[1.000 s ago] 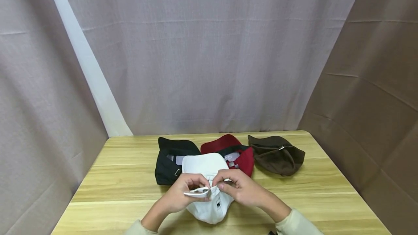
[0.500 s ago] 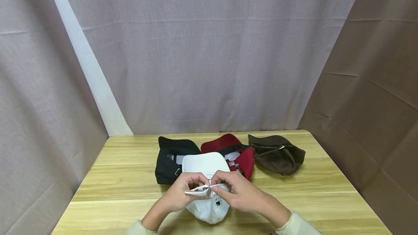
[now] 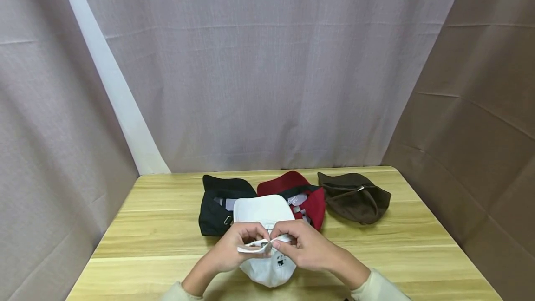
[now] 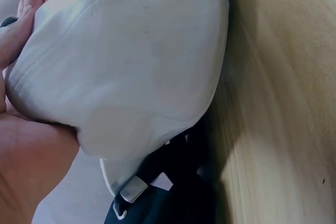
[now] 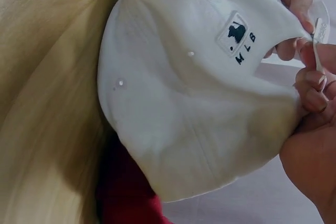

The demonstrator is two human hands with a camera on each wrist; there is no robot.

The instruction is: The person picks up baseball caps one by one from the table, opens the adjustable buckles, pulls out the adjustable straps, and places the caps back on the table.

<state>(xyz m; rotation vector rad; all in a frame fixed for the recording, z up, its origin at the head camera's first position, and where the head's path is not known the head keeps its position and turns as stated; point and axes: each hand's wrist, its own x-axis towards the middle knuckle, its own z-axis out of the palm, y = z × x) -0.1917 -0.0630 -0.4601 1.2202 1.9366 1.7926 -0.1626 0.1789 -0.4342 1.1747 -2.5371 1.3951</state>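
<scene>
A white baseball cap [image 3: 263,208] stands on the table, brim away from me, its back strap lifted toward me. My left hand [image 3: 234,247] pinches the strap at its left part, and a white strap end sticks out past these fingers. My right hand [image 3: 309,249] pinches the strap just to the right, the fingertips of both hands nearly meeting. In the right wrist view a metal buckle [image 5: 318,31] shows on the strap between the fingers, beside the cap's dark "MLB" patch [image 5: 234,32]. The left wrist view shows the cap's plain side, with the fingertips partly hidden behind it.
Behind the white cap lie a black cap [image 3: 215,222] at left, a red cap [image 3: 317,208] to its right, and a dark brown cap [image 3: 355,206] farther right. All rest on the wooden table [image 3: 146,236]. Grey curtains [image 3: 267,82] hang behind it.
My right hand has shifted slightly left, closer to the left fingertips, and now has the white strap between finger and thumb. The left hand and the cap are nearly still.
</scene>
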